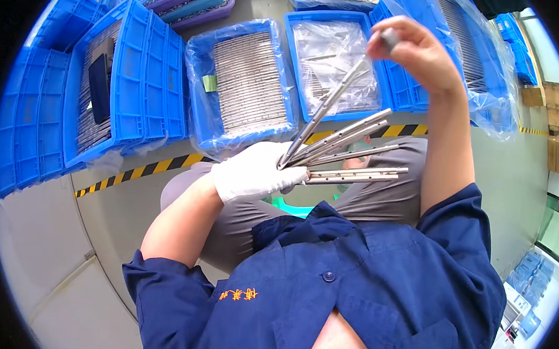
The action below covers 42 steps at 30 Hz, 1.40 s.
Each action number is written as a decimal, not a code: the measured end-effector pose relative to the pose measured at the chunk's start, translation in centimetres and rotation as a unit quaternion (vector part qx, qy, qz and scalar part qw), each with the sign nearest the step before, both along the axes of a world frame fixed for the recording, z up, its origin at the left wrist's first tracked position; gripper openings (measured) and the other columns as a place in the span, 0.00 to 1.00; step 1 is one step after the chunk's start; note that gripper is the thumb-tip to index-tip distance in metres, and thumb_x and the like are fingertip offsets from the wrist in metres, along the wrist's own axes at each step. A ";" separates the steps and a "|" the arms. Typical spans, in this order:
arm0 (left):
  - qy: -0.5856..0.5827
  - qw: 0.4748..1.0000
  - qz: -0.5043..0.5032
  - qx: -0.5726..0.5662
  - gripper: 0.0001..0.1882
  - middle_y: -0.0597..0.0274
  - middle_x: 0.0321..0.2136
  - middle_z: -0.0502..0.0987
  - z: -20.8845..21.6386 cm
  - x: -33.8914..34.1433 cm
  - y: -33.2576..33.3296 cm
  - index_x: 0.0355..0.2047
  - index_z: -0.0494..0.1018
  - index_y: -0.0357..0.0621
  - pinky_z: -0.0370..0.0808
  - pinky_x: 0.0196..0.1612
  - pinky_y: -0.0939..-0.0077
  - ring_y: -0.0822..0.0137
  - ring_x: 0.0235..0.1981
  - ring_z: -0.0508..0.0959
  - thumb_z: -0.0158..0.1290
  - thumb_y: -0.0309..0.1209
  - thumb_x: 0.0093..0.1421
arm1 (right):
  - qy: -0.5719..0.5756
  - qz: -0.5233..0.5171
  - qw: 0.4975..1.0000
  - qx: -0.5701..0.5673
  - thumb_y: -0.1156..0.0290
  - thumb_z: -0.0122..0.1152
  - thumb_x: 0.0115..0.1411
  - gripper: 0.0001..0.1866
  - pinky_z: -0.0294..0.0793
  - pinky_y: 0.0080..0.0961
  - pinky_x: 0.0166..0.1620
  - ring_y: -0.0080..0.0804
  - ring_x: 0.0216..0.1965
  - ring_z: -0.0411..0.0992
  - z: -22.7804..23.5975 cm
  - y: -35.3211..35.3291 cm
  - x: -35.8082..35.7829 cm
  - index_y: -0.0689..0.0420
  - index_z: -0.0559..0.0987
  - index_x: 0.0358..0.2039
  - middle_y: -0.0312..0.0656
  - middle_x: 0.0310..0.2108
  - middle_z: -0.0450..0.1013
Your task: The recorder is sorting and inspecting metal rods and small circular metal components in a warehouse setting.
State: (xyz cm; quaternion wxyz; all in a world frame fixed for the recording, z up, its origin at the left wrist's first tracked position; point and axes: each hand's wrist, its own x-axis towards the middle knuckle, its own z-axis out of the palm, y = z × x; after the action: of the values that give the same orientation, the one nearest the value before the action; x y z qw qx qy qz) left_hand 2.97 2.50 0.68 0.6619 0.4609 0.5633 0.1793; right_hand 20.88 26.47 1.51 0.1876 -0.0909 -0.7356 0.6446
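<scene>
My left hand (254, 172), in a white glove, is closed round one end of several slim metal rails with holes along them. The rails (344, 139) fan out to the right, and one longer rail (327, 107) slants up toward my right hand. Bare and raised at the upper right, my right hand (418, 52) has its fingers bent round a small grey piece (389, 39). What kind of piece it is I cannot make out. The slanted rail's upper end lies just below those fingers; whether they touch it is unclear.
In front stands a blue crate (195, 94) lined with plastic, full of metal rails (249, 84). Beside it, another blue crate (297, 80) holds rails under clear film. Stacked blue crates (149, 66) flank the left, a dark phone (99, 89) on one. Striped floor tape (147, 171) runs below.
</scene>
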 end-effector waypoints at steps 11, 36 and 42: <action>-0.361 0.841 0.384 -0.122 0.06 0.60 0.19 0.72 -3.6 -1.7 1.0 0.27 0.68 0.38 0.75 0.28 0.74 0.66 0.23 0.75 0.46 0.29 0.54 | -0.124 -0.110 0.971 0.170 0.70 0.58 0.49 0.11 0.63 0.19 0.24 0.22 0.21 0.63 -4.6 -7.4 -4.7 0.54 0.77 0.35 0.33 0.21 0.67; -0.533 0.688 0.492 0.008 0.23 0.60 0.39 0.73 -3.1 0.6 4.7 0.43 0.67 0.49 0.72 0.40 0.66 0.62 0.38 0.74 0.33 0.50 0.59 | 0.080 -0.215 0.948 -0.220 0.68 0.58 0.52 0.08 0.64 0.14 0.28 0.14 0.24 0.64 -1.7 -13.0 -8.8 0.60 0.74 0.24 0.28 0.21 0.67; -0.476 0.819 0.315 -0.064 0.25 0.60 0.26 0.72 -2.3 0.8 2.2 0.40 0.66 0.44 0.69 0.22 0.81 0.69 0.22 0.72 0.39 0.53 0.56 | -0.058 -0.058 0.937 -0.340 0.65 0.58 0.51 0.09 0.61 0.10 0.21 0.14 0.19 0.63 -1.2 -11.1 -7.2 0.56 0.71 0.29 0.31 0.22 0.67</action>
State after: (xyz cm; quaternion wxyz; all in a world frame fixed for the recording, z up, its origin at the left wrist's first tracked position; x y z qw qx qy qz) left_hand 3.74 4.74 -1.59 0.7832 0.0723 0.3027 0.5383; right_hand 13.71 15.39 0.27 0.1396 -0.2285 -0.4757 0.8379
